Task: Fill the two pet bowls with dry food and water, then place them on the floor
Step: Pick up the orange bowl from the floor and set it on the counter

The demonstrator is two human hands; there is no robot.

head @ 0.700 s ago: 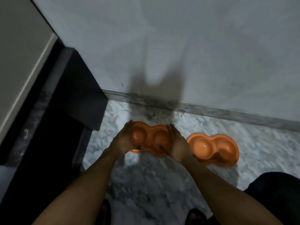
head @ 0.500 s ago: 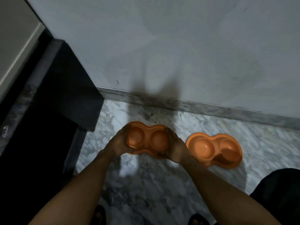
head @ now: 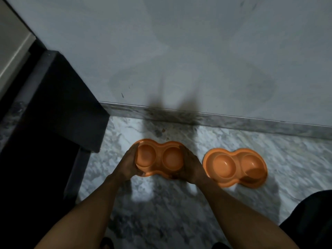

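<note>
Grey painted wall fills the upper view and meets a veined white-and-grey marble floor along a marble skirting strip. A dark, boxy cabinet base stands at the left. There are two orange plastic double pet bowls, each with two round wells, four wells in all, every one facing up. The first double bowl is low over the floor near the cabinet corner, its long axis running left to right, roughly parallel to the skirting; I cannot tell whether it touches the floor. The second double bowl lies flat on the floor just to its right, apart from it, its axis also left to right and dipping slightly at the right end. Its right well is dark. The left hand grips the first bowl's left end and the right hand grips its right end, fingers curled round the rim.
</note>
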